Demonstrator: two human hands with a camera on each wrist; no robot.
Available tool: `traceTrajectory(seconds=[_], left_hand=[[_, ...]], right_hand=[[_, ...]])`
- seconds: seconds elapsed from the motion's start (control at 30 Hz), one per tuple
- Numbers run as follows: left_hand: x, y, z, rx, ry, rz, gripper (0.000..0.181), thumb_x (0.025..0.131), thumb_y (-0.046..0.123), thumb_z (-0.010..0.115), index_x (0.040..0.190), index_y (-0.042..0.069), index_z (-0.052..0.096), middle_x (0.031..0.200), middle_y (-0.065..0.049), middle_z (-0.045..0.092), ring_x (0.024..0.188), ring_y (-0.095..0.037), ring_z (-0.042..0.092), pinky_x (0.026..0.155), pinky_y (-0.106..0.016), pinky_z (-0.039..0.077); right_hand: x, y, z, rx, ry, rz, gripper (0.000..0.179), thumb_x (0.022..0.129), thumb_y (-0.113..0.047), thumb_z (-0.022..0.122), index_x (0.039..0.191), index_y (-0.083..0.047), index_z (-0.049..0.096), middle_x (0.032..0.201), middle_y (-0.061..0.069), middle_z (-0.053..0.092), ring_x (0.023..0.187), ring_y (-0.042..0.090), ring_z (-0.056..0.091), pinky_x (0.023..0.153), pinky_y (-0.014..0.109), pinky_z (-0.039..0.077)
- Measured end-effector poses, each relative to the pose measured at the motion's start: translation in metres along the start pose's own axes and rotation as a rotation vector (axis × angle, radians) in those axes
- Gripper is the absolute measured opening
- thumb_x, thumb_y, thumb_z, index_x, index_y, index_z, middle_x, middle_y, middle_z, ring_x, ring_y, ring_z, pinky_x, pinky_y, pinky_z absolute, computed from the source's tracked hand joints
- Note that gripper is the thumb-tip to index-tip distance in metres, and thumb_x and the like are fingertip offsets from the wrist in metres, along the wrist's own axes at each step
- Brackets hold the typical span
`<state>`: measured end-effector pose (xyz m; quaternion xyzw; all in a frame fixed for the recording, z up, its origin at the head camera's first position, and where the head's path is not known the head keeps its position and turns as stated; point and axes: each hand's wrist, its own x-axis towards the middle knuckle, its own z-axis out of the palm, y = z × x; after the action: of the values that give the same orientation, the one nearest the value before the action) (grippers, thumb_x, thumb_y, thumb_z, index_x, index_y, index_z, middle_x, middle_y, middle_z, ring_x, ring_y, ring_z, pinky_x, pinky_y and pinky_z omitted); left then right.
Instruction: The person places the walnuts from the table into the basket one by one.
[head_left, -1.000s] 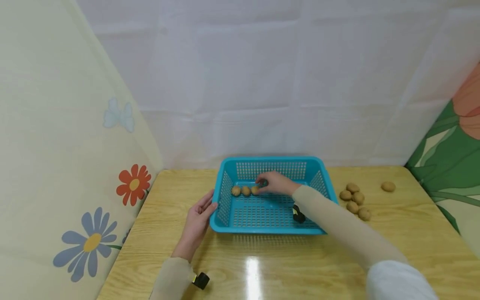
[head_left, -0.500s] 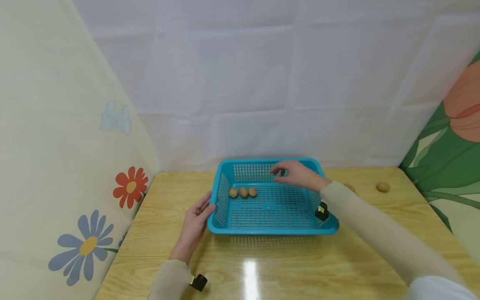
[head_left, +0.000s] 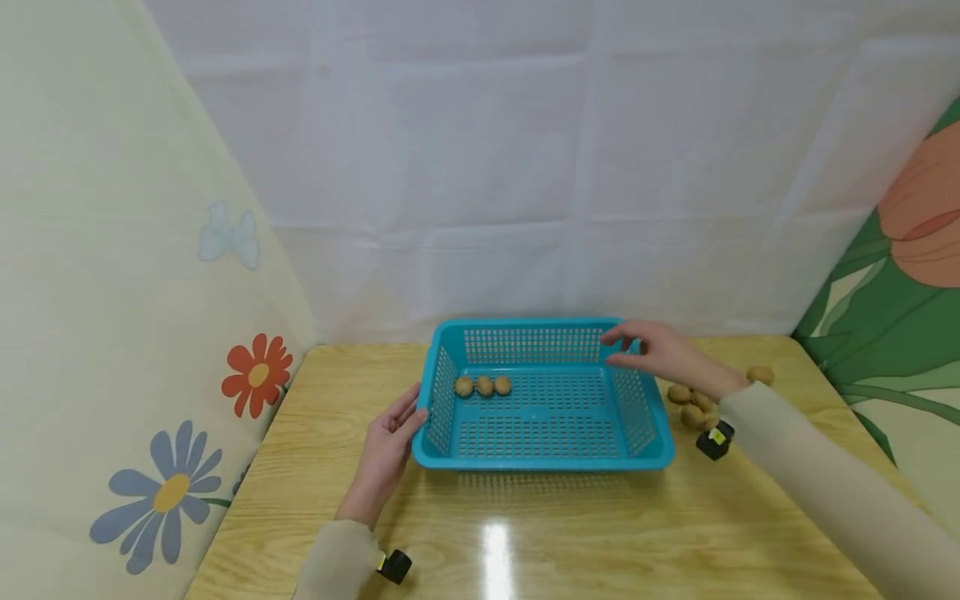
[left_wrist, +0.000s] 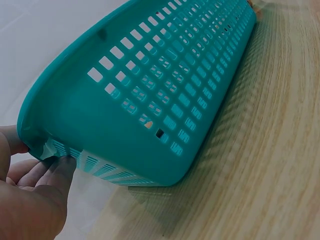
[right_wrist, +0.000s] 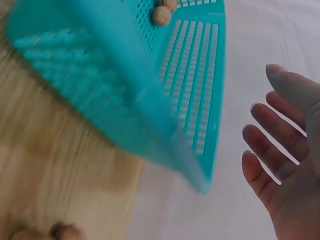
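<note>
A blue plastic basket (head_left: 543, 463) with slotted walls stands on the table. Inside it, toward the back left, three walnuts (head_left: 484, 386) lie in a row. My left hand (head_left: 384, 450) grips the basket's left side, thumb at the rim and fingers against the outer wall, as the left wrist view (left_wrist: 37, 195) shows. Over the basket's back right corner is my right hand (head_left: 660, 350), its fingers spread and loosely bent with nothing between them. A pile of several walnuts (head_left: 692, 415) sits right of the basket, partly hidden behind the right wrist.
One more walnut (head_left: 761, 375) lies apart, farther right on the wooden table (head_left: 600, 533). A white cloth (head_left: 450, 167) hangs right behind the basket. Flower-printed panels stand at the left (head_left: 150, 333) and right (head_left: 915, 333). Each wrist carries a small black device.
My right hand has left the third walnut in the row, its fingers parting, and has moved right across the basket to its right end. The left hand has stayed on the basket.
</note>
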<state>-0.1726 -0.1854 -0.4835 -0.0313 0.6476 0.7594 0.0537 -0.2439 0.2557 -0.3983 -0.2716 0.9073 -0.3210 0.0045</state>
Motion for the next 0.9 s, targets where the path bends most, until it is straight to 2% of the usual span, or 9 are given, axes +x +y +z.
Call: traceTrajectory(seconds=[0.13,0.33,0.4,0.63,0.9], left_hand=[[-0.001,0.002,0.0,0.004,0.0,-0.003,0.055,0.107,0.01,0.059,0.159,0.004,0.041,0.16,-0.017,0.045,0.124,0.001,0.06,0.101,-0.02,0.052],[-0.001,0.003,-0.001,-0.003,-0.003,0.004,0.055,0.107,0.009,0.059,0.159,0.003,0.041,0.16,-0.018,0.045,0.122,0.002,0.061,0.101,-0.02,0.052],[-0.001,0.003,-0.001,0.002,-0.007,0.006,0.055,0.107,0.01,0.059,0.159,0.004,0.041,0.16,-0.018,0.045,0.123,0.002,0.06,0.102,-0.02,0.052],[0.0,0.002,0.0,0.015,-0.015,0.006,0.056,0.107,0.014,0.06,0.159,0.005,0.041,0.16,-0.016,0.045,0.13,-0.005,0.058,0.102,-0.021,0.052],[-0.001,0.001,0.0,0.016,-0.016,0.002,0.056,0.108,0.013,0.059,0.159,0.004,0.04,0.161,-0.016,0.044,0.133,-0.007,0.055,0.102,-0.021,0.052]], right_hand=[[-0.022,0.01,-0.009,0.002,0.035,0.019,0.029,0.098,-0.018,0.075,0.125,-0.005,0.072,0.121,0.01,0.072,0.099,0.02,0.062,0.076,0.032,0.052],[-0.053,0.026,-0.018,-0.057,0.081,0.091,0.03,0.1,-0.018,0.072,0.127,-0.004,0.071,0.122,0.013,0.072,0.1,0.023,0.062,0.078,0.032,0.052],[-0.064,0.032,-0.02,-0.055,0.096,0.101,0.03,0.101,-0.016,0.071,0.128,-0.003,0.071,0.122,0.015,0.072,0.099,0.021,0.062,0.078,0.032,0.053],[-0.098,0.057,-0.023,-0.058,0.134,0.155,0.029,0.101,-0.015,0.07,0.128,-0.005,0.071,0.124,0.016,0.07,0.093,0.002,0.058,0.073,0.026,0.051],[-0.123,0.091,-0.012,-0.082,0.128,0.223,0.033,0.101,-0.017,0.071,0.128,0.001,0.07,0.124,0.022,0.07,0.092,0.014,0.063,0.07,0.028,0.054]])
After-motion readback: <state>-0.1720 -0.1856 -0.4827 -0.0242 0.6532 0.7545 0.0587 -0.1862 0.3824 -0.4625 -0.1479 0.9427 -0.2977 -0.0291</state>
